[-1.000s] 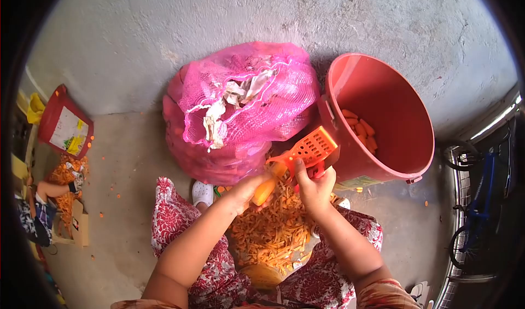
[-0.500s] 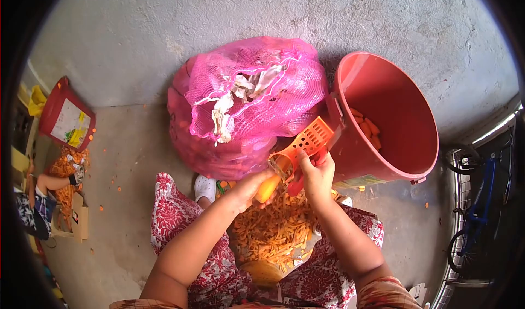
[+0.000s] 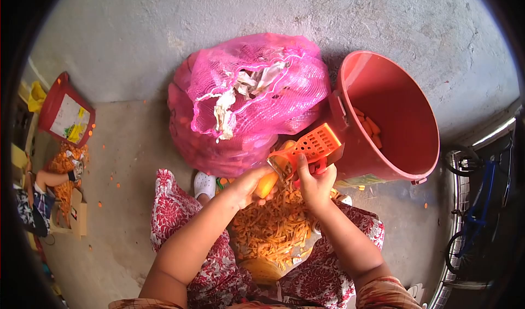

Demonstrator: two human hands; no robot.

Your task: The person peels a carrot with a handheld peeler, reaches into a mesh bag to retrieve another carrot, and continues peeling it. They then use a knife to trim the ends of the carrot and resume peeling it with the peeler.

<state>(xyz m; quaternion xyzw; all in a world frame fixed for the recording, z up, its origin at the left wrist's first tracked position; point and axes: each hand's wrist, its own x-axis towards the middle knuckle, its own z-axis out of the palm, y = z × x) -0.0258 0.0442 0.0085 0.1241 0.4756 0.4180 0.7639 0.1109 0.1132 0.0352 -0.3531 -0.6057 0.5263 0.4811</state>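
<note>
In my left hand (image 3: 246, 186) is a thick orange carrot (image 3: 266, 185), its near end sticking out past my fingers. My right hand (image 3: 316, 187) grips an orange plastic peeler (image 3: 314, 145) with a holed, grater-like body and red parts by my fingers. The peeler's blade end lies against the upper part of the carrot; the exact contact is hard to make out. Below both hands, a heap of carrot peelings (image 3: 270, 227) lies between my legs. Just beyond them stands a pink mesh sack (image 3: 246, 145) filled with carrots.
A large red bucket (image 3: 394, 85) at the right, tilted in view, has several peeled carrots (image 3: 370, 127) inside. At far left are another red bucket (image 3: 61, 109), more peelings and a seated person's leg (image 3: 54, 179). A blue bicycle (image 3: 480, 216) stands at far right.
The peeler has swung slightly rightward and lies flatter, with my right hand a little lower. My left hand and the carrot have barely shifted.
</note>
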